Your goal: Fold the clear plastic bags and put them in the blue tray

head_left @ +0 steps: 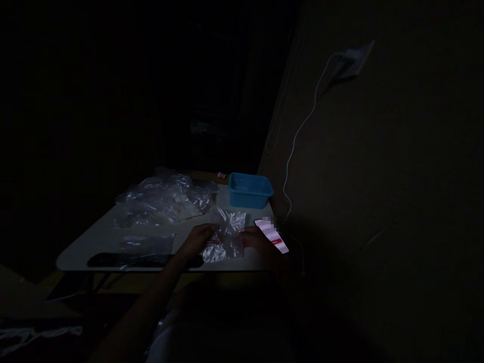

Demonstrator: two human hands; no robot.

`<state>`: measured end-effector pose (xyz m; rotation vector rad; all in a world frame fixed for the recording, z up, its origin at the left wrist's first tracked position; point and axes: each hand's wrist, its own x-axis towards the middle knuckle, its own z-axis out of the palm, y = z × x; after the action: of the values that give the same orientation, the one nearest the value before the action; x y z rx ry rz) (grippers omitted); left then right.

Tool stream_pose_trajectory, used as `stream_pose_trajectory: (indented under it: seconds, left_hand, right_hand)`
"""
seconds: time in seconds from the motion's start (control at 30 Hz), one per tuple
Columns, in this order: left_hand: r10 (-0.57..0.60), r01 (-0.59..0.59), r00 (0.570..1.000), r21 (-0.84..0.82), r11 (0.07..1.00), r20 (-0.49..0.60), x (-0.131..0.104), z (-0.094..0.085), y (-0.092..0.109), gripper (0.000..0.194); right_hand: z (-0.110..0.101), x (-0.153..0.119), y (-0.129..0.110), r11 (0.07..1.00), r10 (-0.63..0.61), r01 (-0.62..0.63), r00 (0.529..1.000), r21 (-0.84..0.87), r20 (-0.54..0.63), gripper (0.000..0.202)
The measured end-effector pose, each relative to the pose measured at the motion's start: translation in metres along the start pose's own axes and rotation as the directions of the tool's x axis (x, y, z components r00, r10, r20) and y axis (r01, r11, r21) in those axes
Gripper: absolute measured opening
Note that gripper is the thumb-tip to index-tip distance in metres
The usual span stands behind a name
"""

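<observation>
A clear, crinkled plastic bag point(229, 237) spans the gap between my two hands over the front right of a white table point(91, 239). My left hand point(200, 237) pinches its left side, and my right hand point(255, 236) grips its right side. Whether anything is inside the bag is too dark to tell. A lit phone point(272, 236) lies just right of my right hand. Another clear bag point(147, 244) lies flat to the left of my left hand.
A heap of clear plastic bags point(162, 199) covers the table's back left. The blue basket point(250, 191) stands at the back right, near a small pinkish object point(221, 175). A white cable point(295, 141) hangs along the right wall. A dark slot point(102, 260) runs along the front edge.
</observation>
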<state>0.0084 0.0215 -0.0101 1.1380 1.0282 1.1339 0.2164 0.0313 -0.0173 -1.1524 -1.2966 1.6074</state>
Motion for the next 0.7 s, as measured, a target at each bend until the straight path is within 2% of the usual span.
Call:
stream_pose_trajectory:
  seconds: [0.17, 0.37, 0.57, 0.7]
  left_hand:
    - [-0.019, 0.019, 0.999, -0.016, 1.000, 0.027, -0.004, 0.001, 0.006, 0.033]
    - [-0.007, 0.008, 0.999, -0.006, 1.000, 0.048, -0.007, 0.003, 0.007, 0.035]
    - [-0.009, 0.007, 0.999, 0.037, 0.999, 0.049, -0.005, -0.001, 0.003, 0.038]
    - [-0.045, 0.044, 0.997, 0.017, 0.999, 0.058, -0.001, -0.004, -0.004, 0.040]
  right_hand:
    - [-0.005, 0.002, 0.010, 0.998, -0.064, 0.065, 0.997, 0.018, -0.043, 0.028]
    - [-0.011, 0.005, 0.019, 0.990, -0.138, 0.138, 0.990, -0.035, -0.008, 0.027]
    - [-0.010, 0.004, 0.017, 0.990, -0.139, 0.138, 0.990, -0.025, -0.021, 0.024]
    - [-0.010, 0.001, 0.017, 0.981, -0.189, 0.189, 0.982, -0.042, -0.003, 0.023]
